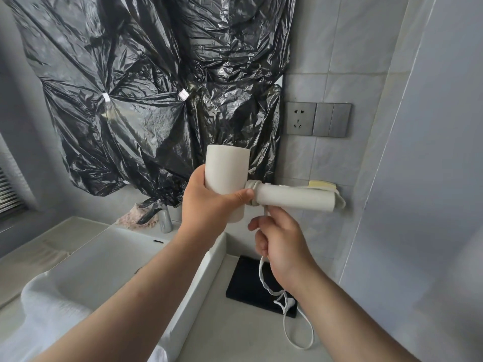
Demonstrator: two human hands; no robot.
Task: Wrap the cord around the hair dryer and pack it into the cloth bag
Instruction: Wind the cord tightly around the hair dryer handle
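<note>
A white hair dryer (226, 176) is held up in front of the wall, barrel upright and handle (295, 198) pointing right. My left hand (209, 202) grips the barrel, thumb near the handle joint, where a few turns of white cord are wound. My right hand (281, 241) is just below the handle and holds the cord (261, 273) in curled fingers. The rest of the cord hangs down and loops on the counter near its plug (286, 303). A flat black cloth bag (251, 283) lies on the counter under the cord.
A white sink (125, 259) with a chrome tap (165, 218) sits to the left. Black plastic sheeting (146, 87) covers the wall behind. A wall socket (300, 118) and switches (332, 120) are on the tiled wall at right. White cloth (52, 309) lies at lower left.
</note>
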